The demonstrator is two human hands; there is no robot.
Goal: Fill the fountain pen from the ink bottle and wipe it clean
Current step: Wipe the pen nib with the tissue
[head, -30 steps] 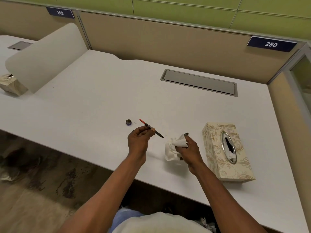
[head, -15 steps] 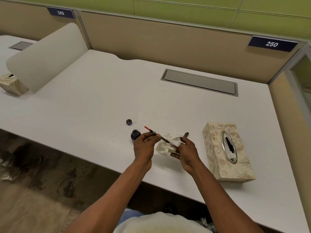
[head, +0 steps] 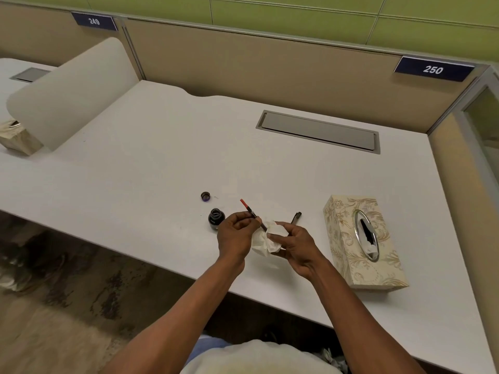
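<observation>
My left hand (head: pixel 235 234) pinches the thin dark fountain pen (head: pixel 249 210), whose red end points up and to the left. The pen's nib end is buried in a crumpled white tissue (head: pixel 266 242) that my right hand (head: pixel 294 245) grips around it. The open ink bottle (head: pixel 216 218) stands on the desk just left of my left hand. Its small round cap (head: pixel 205 196) lies a little farther back. A dark pen cap (head: pixel 296 217) lies on the desk behind my right hand.
A cream patterned tissue box (head: pixel 361 238) sits to the right of my hands. A metal cable hatch (head: pixel 318 130) is set into the white desk (head: pixel 135 163) at the back. A curved divider panel (head: pixel 70 90) stands at the left, with another box (head: pixel 16 137) behind it.
My hands came together: the right hand brought the tissue up to the pen, and the nib now sits inside it. The ink bottle, hidden earlier by my left hand, has come into view.
</observation>
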